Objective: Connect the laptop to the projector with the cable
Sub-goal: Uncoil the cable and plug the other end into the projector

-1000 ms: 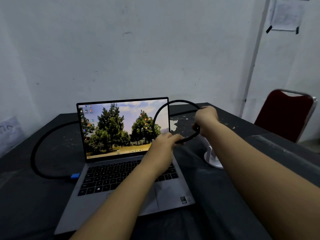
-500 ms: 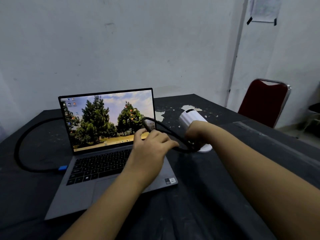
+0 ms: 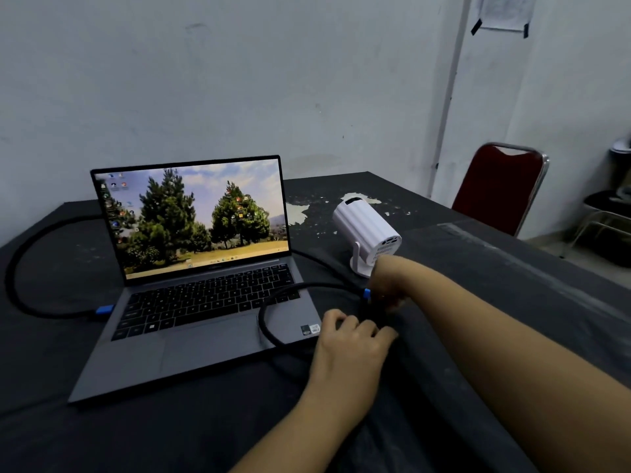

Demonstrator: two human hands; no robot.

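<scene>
An open grey laptop (image 3: 191, 302) with a tree wallpaper sits on the black table (image 3: 512, 268). A thick black cable (image 3: 24, 291) runs from a blue plug (image 3: 104, 309) at the laptop's left side, round behind the screen, and loops over the keyboard's right corner. My right hand (image 3: 387, 288) is closed on the cable's free end with its blue plug (image 3: 366, 294), just in front of the white cylindrical projector (image 3: 367, 230) on its stand. My left hand (image 3: 351, 339) grips the cable loop beside the laptop's front right corner. The projector's rear ports face me.
A red chair (image 3: 495, 189) with a metal frame stands past the table's far right edge. Pale wall runs close behind the table. White patches of peeled surface (image 3: 300, 213) lie between laptop and projector. Dark clutter (image 3: 611, 227) sits on the floor at far right.
Both hands have come down from in front of the screen to table level, bringing the cable loop low over the laptop's right corner. The projector, once hidden by my right hand, is in view.
</scene>
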